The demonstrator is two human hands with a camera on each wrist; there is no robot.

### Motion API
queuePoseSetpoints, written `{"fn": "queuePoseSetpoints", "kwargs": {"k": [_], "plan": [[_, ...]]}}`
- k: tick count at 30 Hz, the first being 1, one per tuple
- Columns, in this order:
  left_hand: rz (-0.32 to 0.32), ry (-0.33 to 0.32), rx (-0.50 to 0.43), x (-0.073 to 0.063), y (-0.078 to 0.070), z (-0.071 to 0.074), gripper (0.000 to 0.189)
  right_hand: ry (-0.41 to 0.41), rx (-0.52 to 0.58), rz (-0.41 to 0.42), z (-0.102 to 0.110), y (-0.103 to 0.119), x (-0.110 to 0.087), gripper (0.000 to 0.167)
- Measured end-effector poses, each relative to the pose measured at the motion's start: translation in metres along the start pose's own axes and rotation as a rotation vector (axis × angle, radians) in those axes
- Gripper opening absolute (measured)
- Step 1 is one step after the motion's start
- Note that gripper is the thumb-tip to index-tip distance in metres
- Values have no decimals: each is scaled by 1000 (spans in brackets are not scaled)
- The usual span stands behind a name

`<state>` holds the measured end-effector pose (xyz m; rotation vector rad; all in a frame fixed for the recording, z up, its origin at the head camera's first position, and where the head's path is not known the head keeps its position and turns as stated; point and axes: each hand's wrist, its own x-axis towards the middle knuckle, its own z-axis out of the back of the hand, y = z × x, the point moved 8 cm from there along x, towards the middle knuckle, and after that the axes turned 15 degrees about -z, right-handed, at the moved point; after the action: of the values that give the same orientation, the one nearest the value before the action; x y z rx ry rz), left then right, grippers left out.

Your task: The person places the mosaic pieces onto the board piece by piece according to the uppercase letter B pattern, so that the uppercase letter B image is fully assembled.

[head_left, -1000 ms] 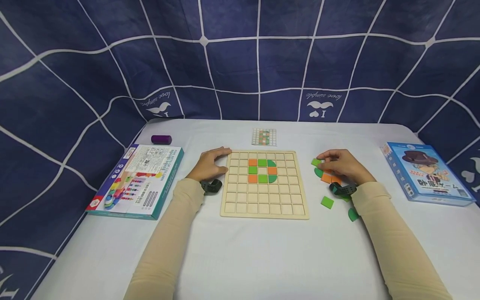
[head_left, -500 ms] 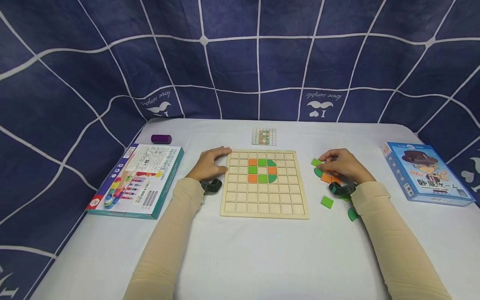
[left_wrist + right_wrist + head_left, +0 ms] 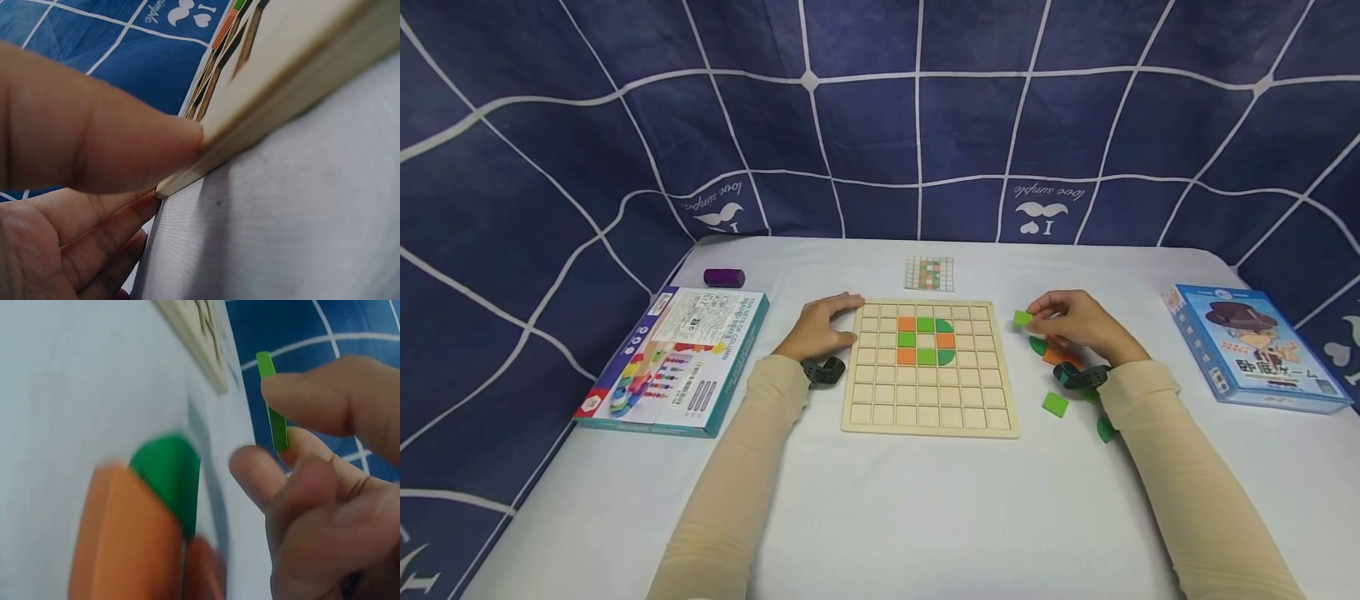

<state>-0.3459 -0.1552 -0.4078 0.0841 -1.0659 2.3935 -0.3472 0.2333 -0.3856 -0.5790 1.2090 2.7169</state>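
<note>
My left hand [image 3: 817, 327] rests at the upper left edge of a wooden grid board [image 3: 928, 421], fingers extended. In the left wrist view its thumb [image 3: 106, 134] touches the board's side, and the fingers reach the corner. Orange, light green and dark green tiles sit in the board's upper middle cells, around one bare cell. Right of the board, my right hand [image 3: 1078, 325] pinches a light green square tile [image 3: 273, 403] between thumb and finger, lifted off the table. Beneath that hand lie orange tiles [image 3: 125, 537] and a dark green rounded tile [image 3: 172, 478].
Nearer me lie a loose green square [image 3: 1055, 405] and a dark green rounded tile [image 3: 1106, 430]. A small pattern card [image 3: 929, 273] lies behind the board. Boxes flank it: a teal-edged one [image 3: 681, 358] left, a blue one [image 3: 1258, 346] right. A purple cylinder [image 3: 724, 278] lies back left.
My right hand has lifted the light green square tile from beside the pile and moved it slightly left. My left hand has stayed at the board's edge.
</note>
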Motion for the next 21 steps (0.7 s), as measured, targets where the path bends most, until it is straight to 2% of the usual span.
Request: {"fn": "queuePoseSetpoints", "kwargs": {"k": [11, 21], "plan": [[-8, 4, 2, 0, -3, 2, 69, 98, 147, 36, -25, 26, -7, 47], [-27, -3, -3, 0, -4, 3, 68, 174, 342, 89, -50, 46, -16, 43]]}}
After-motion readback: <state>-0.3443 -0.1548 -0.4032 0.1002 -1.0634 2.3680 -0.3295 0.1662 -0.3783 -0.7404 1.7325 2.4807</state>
